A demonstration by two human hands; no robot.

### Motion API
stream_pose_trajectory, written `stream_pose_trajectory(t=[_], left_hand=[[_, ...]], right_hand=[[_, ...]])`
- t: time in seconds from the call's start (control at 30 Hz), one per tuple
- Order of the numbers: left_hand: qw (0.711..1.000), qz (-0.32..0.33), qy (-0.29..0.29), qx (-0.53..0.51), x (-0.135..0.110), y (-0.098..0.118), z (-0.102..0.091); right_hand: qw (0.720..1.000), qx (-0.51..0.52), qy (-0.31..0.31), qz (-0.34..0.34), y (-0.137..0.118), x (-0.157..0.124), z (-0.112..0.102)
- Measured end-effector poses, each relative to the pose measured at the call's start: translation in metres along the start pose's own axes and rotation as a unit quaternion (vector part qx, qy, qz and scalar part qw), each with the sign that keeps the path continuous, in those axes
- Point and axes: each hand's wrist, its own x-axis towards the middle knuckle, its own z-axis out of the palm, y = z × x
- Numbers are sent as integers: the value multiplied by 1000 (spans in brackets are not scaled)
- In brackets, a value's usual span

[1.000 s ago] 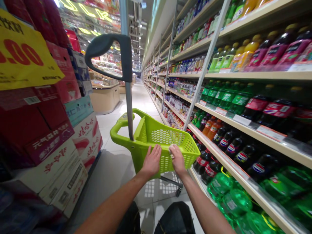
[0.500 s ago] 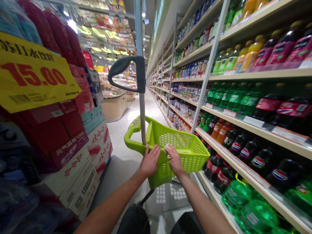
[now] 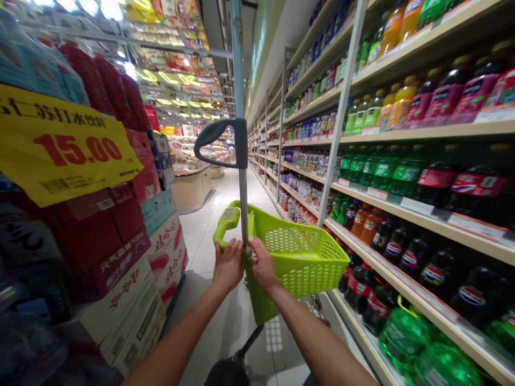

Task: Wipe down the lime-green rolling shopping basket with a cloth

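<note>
A lime-green plastic shopping basket (image 3: 311,276) on wheels stands ahead of me, its side wall turned to my knees. A metal pole (image 3: 243,201) rises at its left end, carrying a dark grey loop handle (image 3: 241,142). My left hand (image 3: 229,265) grips the basket's near rim just left of the pole, fingers bent over the edge. Close beside it, my right hand (image 3: 263,266) is closed around a crumpled whitish cloth or tissue (image 3: 251,253), pressed to the rim at the pole's foot. Its fingertips are partly hidden.
Drink shelves (image 3: 402,202) run along the right, close to the basket. Stacked cartons (image 3: 124,300) and a yellow price sign (image 3: 76,145) border the left. A tiled aisle (image 3: 197,241) leads ahead past a beige display counter (image 3: 191,187).
My right hand has slid left along the rim with the cloth or tissue, up to the pole. The left hand has also shifted left and now bends over the rim.
</note>
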Motion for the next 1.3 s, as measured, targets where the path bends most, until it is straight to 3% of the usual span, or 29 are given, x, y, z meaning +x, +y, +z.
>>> stream_pose_trajectory(t=[0.07,0.2,0.27,0.37,0.43,0.5,0.57,0.7,0.77,0.83,0.97,1.03,1.17,1.3], left_hand=[[1000,7,-3,1,1,-5,-2],[1000,-11,7,8,3,-17,-5],[1000,-13,13,8,4,-20,-3],[1000,-13,22,4,4,-19,0],[1000,-6,21,2,4,-18,0],[1000,2,16,0,3,-18,-1],[1000,10,14,-2,3,-18,-2],[1000,9,17,-9,4,-17,-1],[1000,2,19,-7,5,-16,0],[1000,1,19,-2,6,-15,1],[1000,6,7,0,8,-14,0],[1000,6,-4,-3,9,-14,0],[1000,9,-5,1,10,-14,2],[1000,-8,5,5,11,-11,4]], right_hand=[[999,-2,-23,-25,-3,-6,-3],[993,-60,-68,-80,3,-2,-36],[987,-96,-26,-125,-9,29,-52],[961,-134,73,-230,-50,102,-66],[940,-166,89,-285,-76,145,-69],[919,-206,52,-332,-85,163,-68],[900,-237,-16,-365,-76,151,-64],[867,-249,-160,-400,-36,86,-59],[859,-238,-203,-405,-27,70,-61],[874,-218,-197,-387,-31,78,-64],[934,-151,-104,-306,-49,119,-64],[944,-125,-102,-287,-47,118,-59],[963,-111,-119,-214,-7,54,-48],[985,-125,-95,-76,53,-9,-63]])
